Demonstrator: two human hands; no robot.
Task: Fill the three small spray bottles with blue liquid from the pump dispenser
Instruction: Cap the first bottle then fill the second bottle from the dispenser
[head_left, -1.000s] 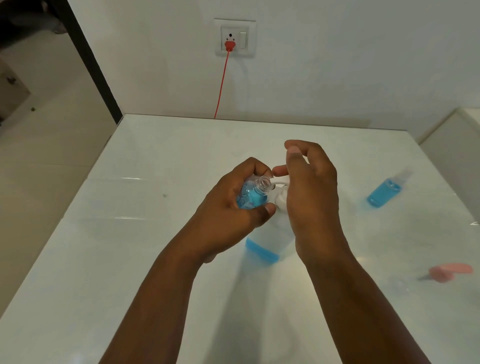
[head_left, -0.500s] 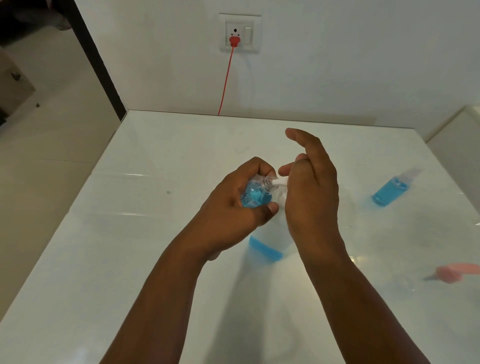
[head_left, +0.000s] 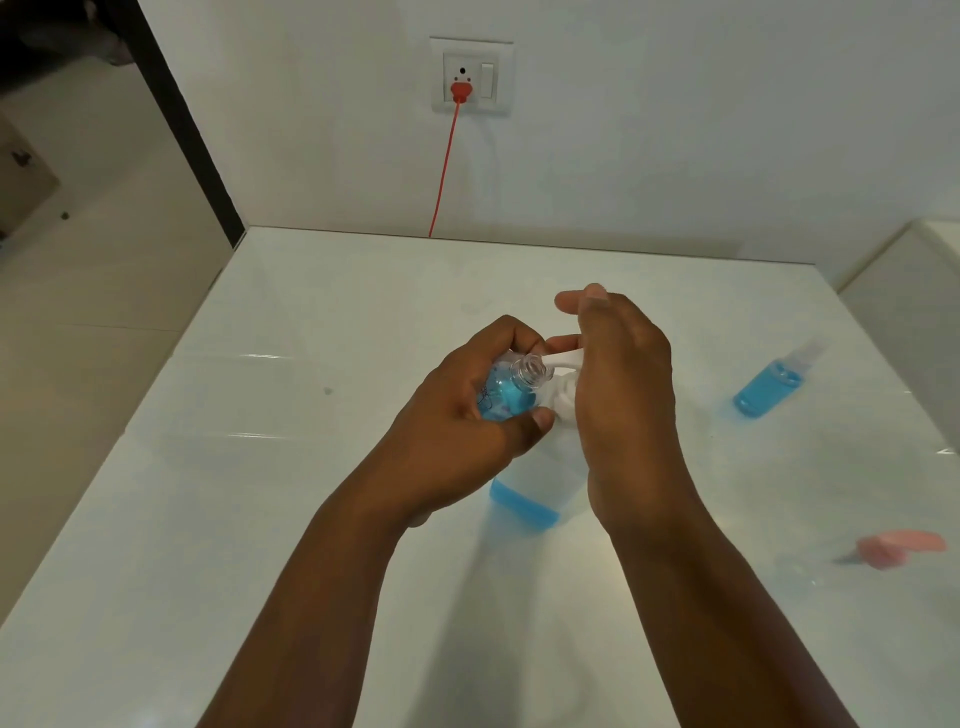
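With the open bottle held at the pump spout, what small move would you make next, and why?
Probably press the pump down with the right hand: the left hand holds the small bottle with its open neck at the spout, and it looks only partly filled.

white table (head_left: 311, 519) against white wall (head_left: 675, 130); red cord (head_left: 444, 171) in socket (head_left: 471, 75).

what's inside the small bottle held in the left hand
Blue liquid fills much of the small bottle; its neck is open. The left hand covers its lower part, so the exact level is hidden.
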